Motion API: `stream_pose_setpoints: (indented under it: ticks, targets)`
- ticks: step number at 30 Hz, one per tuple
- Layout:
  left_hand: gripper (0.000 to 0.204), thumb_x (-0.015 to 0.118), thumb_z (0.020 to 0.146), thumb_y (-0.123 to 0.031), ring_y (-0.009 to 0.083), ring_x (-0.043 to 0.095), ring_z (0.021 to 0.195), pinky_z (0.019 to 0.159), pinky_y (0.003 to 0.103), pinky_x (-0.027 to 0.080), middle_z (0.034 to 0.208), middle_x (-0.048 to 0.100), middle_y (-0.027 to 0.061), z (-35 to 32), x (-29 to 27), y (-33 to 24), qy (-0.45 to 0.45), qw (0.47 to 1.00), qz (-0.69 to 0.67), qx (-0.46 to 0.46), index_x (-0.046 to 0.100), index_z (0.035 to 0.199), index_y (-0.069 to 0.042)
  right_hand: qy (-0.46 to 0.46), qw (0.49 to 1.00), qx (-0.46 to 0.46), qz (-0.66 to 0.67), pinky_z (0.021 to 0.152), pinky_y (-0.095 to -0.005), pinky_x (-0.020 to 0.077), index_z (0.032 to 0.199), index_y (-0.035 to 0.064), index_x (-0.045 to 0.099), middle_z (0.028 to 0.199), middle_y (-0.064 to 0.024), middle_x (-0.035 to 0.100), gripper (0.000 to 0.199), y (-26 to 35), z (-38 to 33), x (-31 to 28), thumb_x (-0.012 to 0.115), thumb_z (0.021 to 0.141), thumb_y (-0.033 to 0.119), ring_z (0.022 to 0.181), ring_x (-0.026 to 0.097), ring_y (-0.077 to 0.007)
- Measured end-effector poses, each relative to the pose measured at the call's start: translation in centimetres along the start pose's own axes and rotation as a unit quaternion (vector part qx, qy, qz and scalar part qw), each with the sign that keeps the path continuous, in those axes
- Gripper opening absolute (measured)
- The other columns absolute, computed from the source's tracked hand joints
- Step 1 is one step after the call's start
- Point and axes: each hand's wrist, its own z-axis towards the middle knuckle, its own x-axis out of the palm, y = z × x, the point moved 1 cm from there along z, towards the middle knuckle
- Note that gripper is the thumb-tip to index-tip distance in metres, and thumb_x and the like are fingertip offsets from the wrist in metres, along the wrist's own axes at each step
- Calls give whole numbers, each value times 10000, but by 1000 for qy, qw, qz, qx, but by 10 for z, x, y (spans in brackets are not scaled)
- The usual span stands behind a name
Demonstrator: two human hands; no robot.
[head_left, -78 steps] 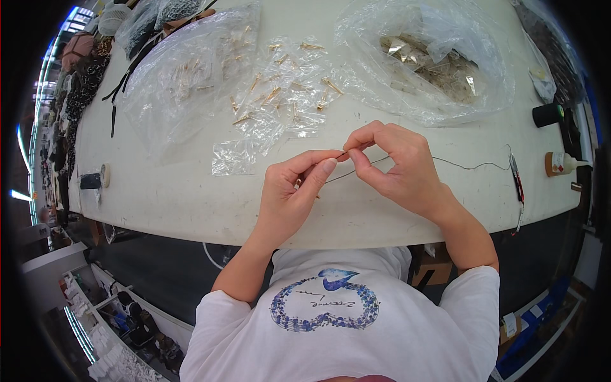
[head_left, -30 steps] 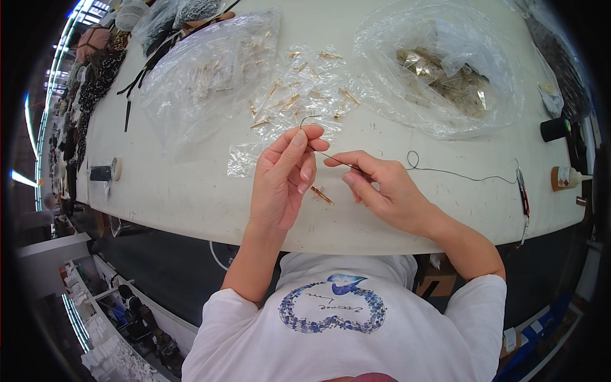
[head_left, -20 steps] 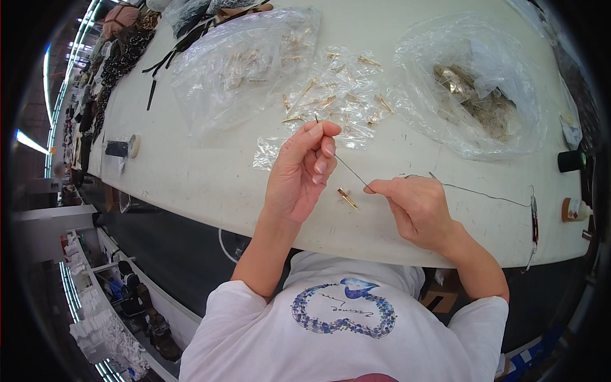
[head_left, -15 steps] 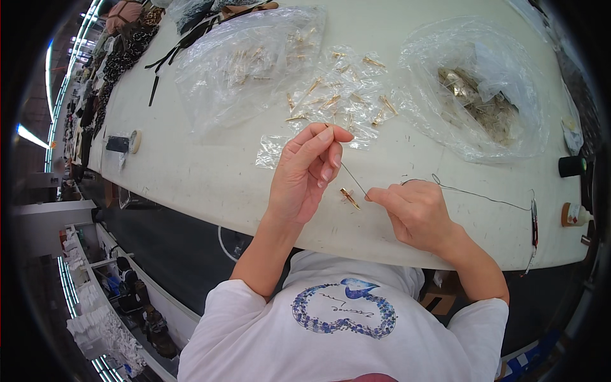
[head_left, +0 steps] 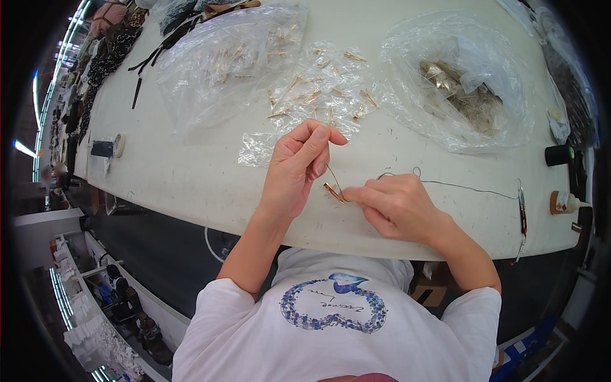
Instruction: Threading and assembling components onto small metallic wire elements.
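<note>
Your left hand [head_left: 296,172] has its thumb and forefinger pressed together on the upper end of a thin dark thread [head_left: 331,178], the other fingers curled loosely behind. Your right hand [head_left: 398,207] pinches the thread's lower end between thumb and forefinger, right beside a small gold metal clip piece [head_left: 332,190] that sits on the thread between the two hands.

Half a second ago the hands stood a little further apart with the thread drawn straighter between them. Now the right hand has come in toward the left and the thread bows in a short curve, so the gold piece hangs just off your right fingertips and below your left ones. That reads as the piece being slid along and settled on the thread rather than freshly picked up.

From your right hand the rest of the thread trails over the white worktable [head_left: 191,184] toward its right edge, with a small loop just behind the knuckles. Beyond your left fingers lies a clear plastic sheet strewn with loose gold clips [head_left: 318,89]. To its left is a clear bag of pale gold pieces [head_left: 223,70], and to the right a bigger clear bag of darker gold parts [head_left: 458,89]. A black cap [head_left: 559,155] and a small glue bottle [head_left: 565,202] stand near the table's right end.
</note>
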Motion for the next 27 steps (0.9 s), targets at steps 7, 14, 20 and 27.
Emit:
stream_pose_setpoints:
  ticks: [7,14,20,27]
  targets:
    - [257,568,986,-199,23,449,527,468,179,326,608,532,-34,-12,11,-7,100,976,187,-38,721,996,7,-173,944,196,200,497,-230,444,1152,91,680,992,-55,668,354,-12,3,-46,701,804,32,625,570,-110]
    - [331,520,1004,-252,40,475,542,473,186,356,631,549,-23,-13,11,9,150,967,185,-94,702,1076,15,-185,960,92,189,521,-247,480,1069,98,705,924,-36,677,290,-8,6,-23,746,788,44,683,636,-136]
    - [324,480,1019,-264,45,492,611,541,183,389,720,569,-15,-16,16,15,126,977,103,-136,635,1139,-5,-226,965,81,106,513,-267,481,954,106,730,809,-25,681,176,-14,3,-20,728,793,35,629,633,-171]
    - [147,542,997,-150,27,503,672,600,180,397,751,566,-24,-16,22,18,103,971,202,-69,606,1005,-18,-184,966,135,122,511,-270,482,939,95,719,824,-35,688,151,-15,0,-20,727,798,42,618,637,-167]
